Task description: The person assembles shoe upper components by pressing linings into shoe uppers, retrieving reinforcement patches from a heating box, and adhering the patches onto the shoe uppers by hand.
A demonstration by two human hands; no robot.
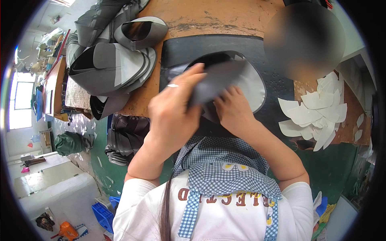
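Over a black mat I have a dark grey shoe upper, its raised part smeared by motion. My left hand, with a ring on one finger, is closed around the raised grey part from the left. My right hand has its fingers bent against the upper's lower edge; the fingertips are partly hidden. Behind the hands, the rounded toe end with its pale lining lies on the mat, pointing right.
Stacked grey shoe uppers fill the table's left side. A loose pile of white curved pieces lies at the right. A large blurred dark round shape covers the far right. Darker bundled pieces sit below the table's left edge.
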